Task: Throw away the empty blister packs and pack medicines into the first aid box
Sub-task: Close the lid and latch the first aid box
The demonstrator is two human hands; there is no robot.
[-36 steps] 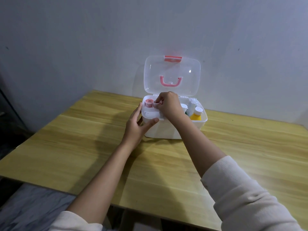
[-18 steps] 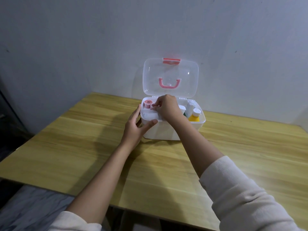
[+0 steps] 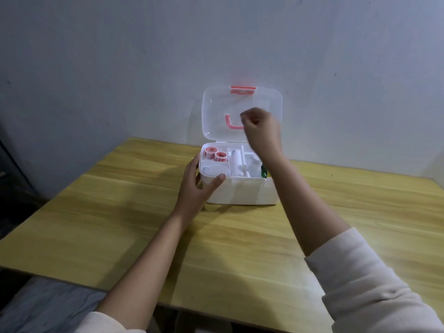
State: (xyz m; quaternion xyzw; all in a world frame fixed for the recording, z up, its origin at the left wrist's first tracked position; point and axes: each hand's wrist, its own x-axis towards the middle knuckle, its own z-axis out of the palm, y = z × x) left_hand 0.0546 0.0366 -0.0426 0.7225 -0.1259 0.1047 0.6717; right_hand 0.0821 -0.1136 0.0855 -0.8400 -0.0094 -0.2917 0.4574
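My right hand (image 3: 260, 131) has come up out of the tray and is now in front of the lid (image 3: 216, 111).
Its fingers are curled and blurred; I cannot tell whether they pinch anything. My left hand (image 3: 195, 186) clasps the first aid box (image 3: 240, 191) at its left front corner, thumb on the front wall. The box sits on the table (image 3: 120, 212), long axis left to right, lid upright at the back. Inside: two red tape rolls (image 3: 215, 155), a white roll (image 3: 236, 162), a green packet (image 3: 263, 171).

One wooden table (image 3: 120, 212). One open white first aid box (image 3: 240, 192). Inside it are two red tape rolls (image 3: 210, 151) (image 3: 221, 156), one white roll (image 3: 236, 162) and one green packet (image 3: 263, 171).
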